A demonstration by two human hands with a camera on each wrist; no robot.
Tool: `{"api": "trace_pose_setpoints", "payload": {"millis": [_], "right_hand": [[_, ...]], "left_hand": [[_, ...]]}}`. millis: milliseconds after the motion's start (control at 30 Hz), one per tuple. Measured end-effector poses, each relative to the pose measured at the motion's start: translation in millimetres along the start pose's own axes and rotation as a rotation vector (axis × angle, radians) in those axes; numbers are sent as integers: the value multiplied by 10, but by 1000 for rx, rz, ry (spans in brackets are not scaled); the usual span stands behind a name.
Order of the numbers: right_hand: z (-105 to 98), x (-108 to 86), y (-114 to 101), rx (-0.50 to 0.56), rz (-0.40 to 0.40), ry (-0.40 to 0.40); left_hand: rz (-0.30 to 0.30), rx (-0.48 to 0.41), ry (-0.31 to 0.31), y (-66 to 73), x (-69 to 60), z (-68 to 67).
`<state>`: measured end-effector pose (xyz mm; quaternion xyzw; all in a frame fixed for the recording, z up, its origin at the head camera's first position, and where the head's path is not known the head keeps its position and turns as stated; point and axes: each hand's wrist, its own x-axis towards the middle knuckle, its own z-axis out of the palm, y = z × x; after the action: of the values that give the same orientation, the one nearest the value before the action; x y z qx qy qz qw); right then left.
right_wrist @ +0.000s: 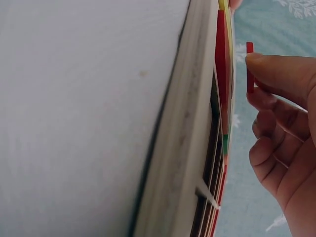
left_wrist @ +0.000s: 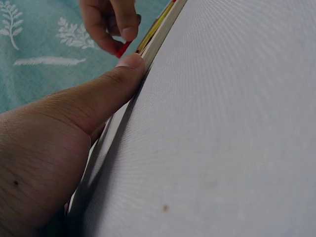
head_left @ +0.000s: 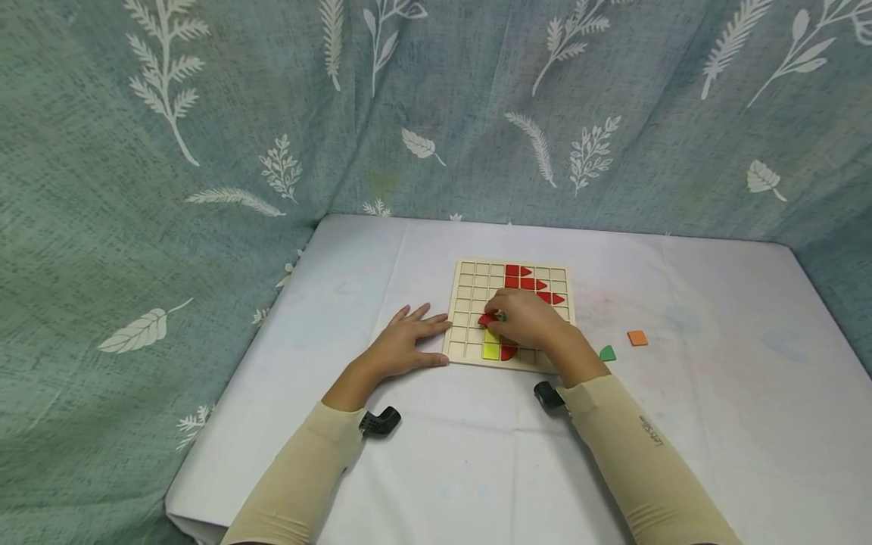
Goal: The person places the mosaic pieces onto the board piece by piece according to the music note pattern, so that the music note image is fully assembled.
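A wooden grid board (head_left: pixel 466 304) lies on the white-covered table, partly filled with flat coloured tiles. Above its middle, my right hand (head_left: pixel 530 318) pinches a small red tile (right_wrist: pixel 250 69) between thumb and fingertip, held off the surface in the right wrist view. My left hand (head_left: pixel 406 344) has its fingers spread, with the thumb (left_wrist: pixel 131 61) and fingertips against the board's left edge. Red tiles (head_left: pixel 527 283) sit in the upper rows, some pointed. Nearer the front are yellow tiles (head_left: pixel 491 350) and a curved red tile (head_left: pixel 509 353). The right hand covers part of the grid.
Right of the board lie a loose orange square tile (head_left: pixel 636 337) and a green rounded tile (head_left: pixel 607 353). Black devices (head_left: pixel 381 421) sit at both wrists. A leaf-patterned curtain (head_left: pixel 450 113) hangs behind and to the left of the table.
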<state>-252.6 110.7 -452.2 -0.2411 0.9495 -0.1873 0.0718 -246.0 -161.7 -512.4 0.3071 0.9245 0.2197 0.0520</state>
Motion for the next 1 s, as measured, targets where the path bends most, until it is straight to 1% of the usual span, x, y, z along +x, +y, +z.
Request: {"api": "trace_pose_setpoints", "payload": {"millis": [267,467,733,867,1000], "right_hand": [[21,68,-32,-10,-30,-19],[36,104,-41,-6,-39,-14],[56,127,-54,-11,-48,-8],[76,137,-47,-21,-46,-14],[91,142,-39,-32,-64,-10]], "left_hand": [[-8,-6,-10,-7,-6,-2],[5,10,-21,-14,13,2],[-8,1,-19,7,9,-14],[-6,12,-19,0,-1,-12],[-2,9,-17,-4,-6,-8]]}}
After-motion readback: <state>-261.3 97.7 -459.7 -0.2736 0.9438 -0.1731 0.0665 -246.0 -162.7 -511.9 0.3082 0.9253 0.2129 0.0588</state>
